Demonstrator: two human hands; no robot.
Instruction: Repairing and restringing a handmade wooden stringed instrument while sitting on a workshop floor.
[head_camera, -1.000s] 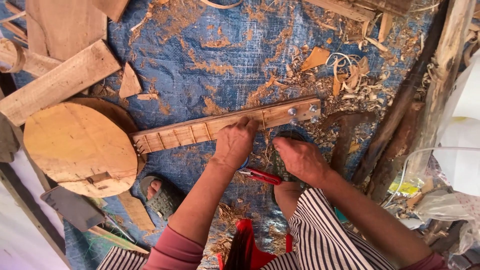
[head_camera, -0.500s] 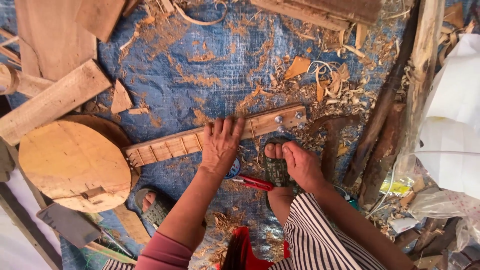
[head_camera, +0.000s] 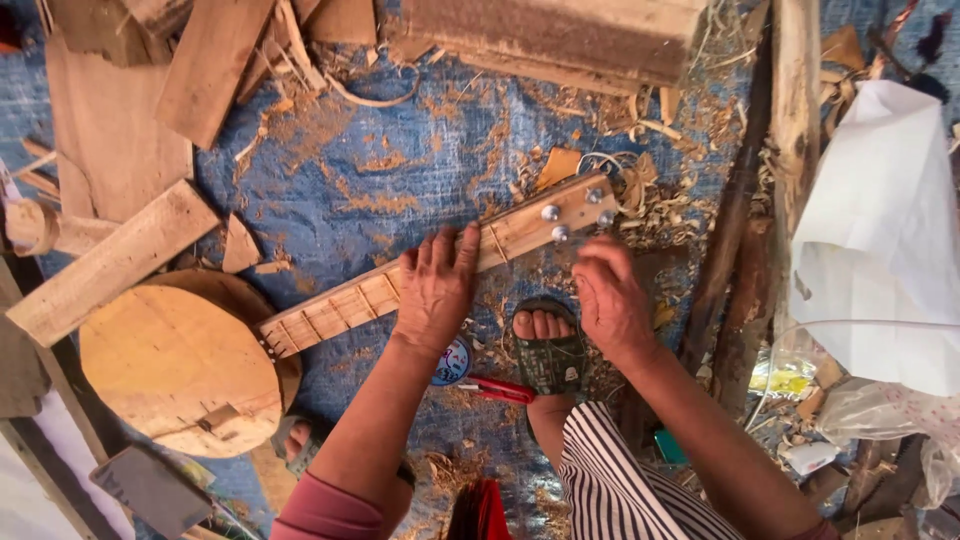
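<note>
A handmade wooden string instrument lies on a blue tarp, with a round body (head_camera: 175, 370) at the left and a long fretted neck (head_camera: 345, 305) running up to the right. Its headstock (head_camera: 570, 215) carries three metal pegs. My left hand (head_camera: 435, 290) presses flat on the neck, fingers spread. My right hand (head_camera: 612, 300) hovers just below the headstock with fingers curled; whether it pinches anything is not visible. My sandalled foot (head_camera: 545, 345) rests between the hands.
Red-handled pliers (head_camera: 497, 388) and a small round tin (head_camera: 452, 362) lie by my left wrist. Planks (head_camera: 110, 265) and offcuts lie at the left and top, wood shavings (head_camera: 650, 195) near the headstock. White plastic bags (head_camera: 880, 240) sit at the right.
The view has shifted so the instrument sits lower. My right hand has risen from beside my foot toward the headstock. My left hand stays pressed on the neck.
</note>
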